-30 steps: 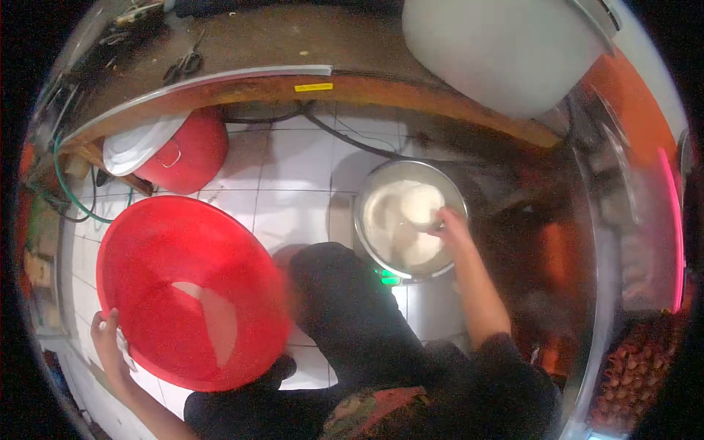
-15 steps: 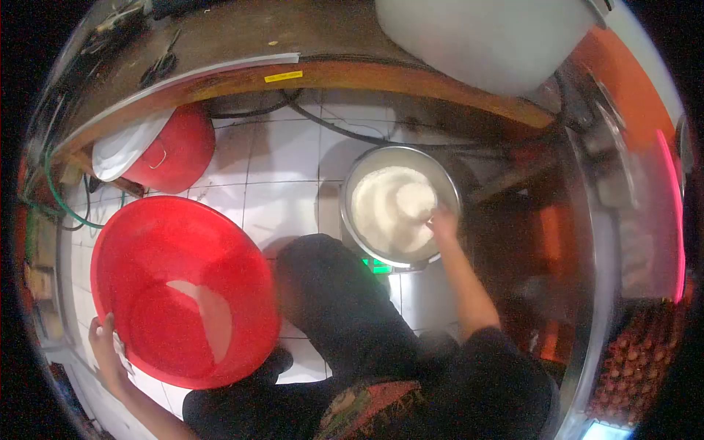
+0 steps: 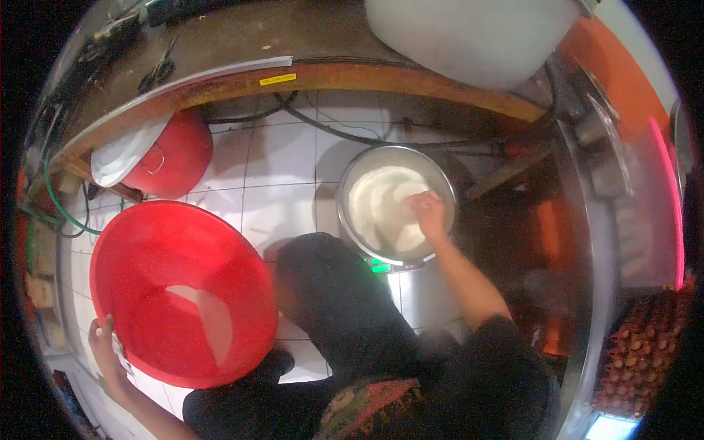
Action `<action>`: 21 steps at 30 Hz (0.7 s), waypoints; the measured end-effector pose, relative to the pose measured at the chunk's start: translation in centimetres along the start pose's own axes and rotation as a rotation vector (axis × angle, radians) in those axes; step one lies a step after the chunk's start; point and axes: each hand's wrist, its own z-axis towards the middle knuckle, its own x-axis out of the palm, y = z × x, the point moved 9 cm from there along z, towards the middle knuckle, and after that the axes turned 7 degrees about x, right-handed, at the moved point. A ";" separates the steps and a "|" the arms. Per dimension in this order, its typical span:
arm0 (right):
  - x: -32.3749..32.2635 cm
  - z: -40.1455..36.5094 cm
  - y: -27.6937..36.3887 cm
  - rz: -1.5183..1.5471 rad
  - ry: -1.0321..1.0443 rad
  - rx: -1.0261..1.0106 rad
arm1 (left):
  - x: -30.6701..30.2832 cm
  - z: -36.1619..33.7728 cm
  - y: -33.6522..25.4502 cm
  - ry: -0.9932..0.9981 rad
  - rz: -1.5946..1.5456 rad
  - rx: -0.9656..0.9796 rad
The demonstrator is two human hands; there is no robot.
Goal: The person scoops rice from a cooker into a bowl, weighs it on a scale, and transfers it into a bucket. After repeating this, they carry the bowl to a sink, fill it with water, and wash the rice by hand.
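A large red plastic basin point(image 3: 183, 242) tilts at the left, with a pale, crescent-shaped patch inside it. My left hand point(image 3: 110, 348) grips its lower-left rim, thumb over the edge. To the right, a round metal bowl point(image 3: 449, 183) holds a white powdery or grainy heap point(image 3: 378, 209). It stands on a scale with a green lit display point(image 3: 378, 265). Inside the bowl, my right hand point(image 3: 427, 211) is closed over the heap, on what looks like a round scoop; the fingers and the white contents mostly hide it.
A wooden table point(image 3: 330, 77) crosses the top, carrying a big whitish tub point(image 3: 477, 37) and scissors point(image 3: 160, 70). Beneath it is a red bucket point(image 3: 176, 158) with a white lid. Black cables run along the tiled floor. Stacked eggs point(image 3: 638, 359) are at lower right.
My right hand has moved slightly left and up, further over the heap, and the rounded white load at its fingers is now less distinct. The left hand stays on the basin rim.
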 end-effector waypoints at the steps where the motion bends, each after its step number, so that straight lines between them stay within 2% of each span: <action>1: -2.1 0.1 0.4 0.224 -0.007 0.206 | -0.2 0.3 0.3 0.018 0.001 0.005; 2: -3.2 -0.3 0.1 0.448 -0.014 0.414 | 0.1 0.0 0.0 0.051 -0.020 0.011; 4: -7.1 0.3 -1.8 0.482 -0.117 0.477 | 1.2 -0.7 -1.0 0.112 -0.062 0.029; 6: -11.2 1.3 -5.6 0.662 -0.249 0.452 | 0.7 -0.7 -1.2 0.068 -0.002 0.055; 8: -14.5 2.0 -5.9 0.781 -0.316 0.507 | 0.6 -0.6 -1.0 0.058 0.039 0.039; 9: -13.7 1.3 -10.7 0.631 -0.069 0.793 | 0.6 -0.5 -1.0 0.072 0.051 0.009; 12: -12.0 0.0 -17.8 0.337 -0.024 1.010 | 0.9 -0.5 -1.2 0.109 0.049 -0.014; 13: -11.5 -0.9 -11.3 0.359 -0.031 0.981 | 1.0 -0.6 -1.2 0.121 0.046 -0.014; 14: -8.9 -1.6 -10.1 0.472 0.075 0.958 | 1.2 -0.8 -1.4 0.106 0.044 -0.003; 16: -1.7 -3.5 -12.5 0.642 0.378 1.037 | 1.7 -0.9 -2.2 0.081 0.041 0.030; 17: -1.5 -5.6 -8.2 0.562 0.321 1.309 | 1.6 -0.5 -1.9 0.060 0.027 0.043; 20: 3.8 -5.1 -11.0 0.789 0.310 1.207 | 1.0 0.5 -1.0 0.030 0.012 0.080; 21: 4.5 -4.4 -12.1 0.731 0.312 1.065 | 1.1 0.4 -1.1 0.050 0.030 0.092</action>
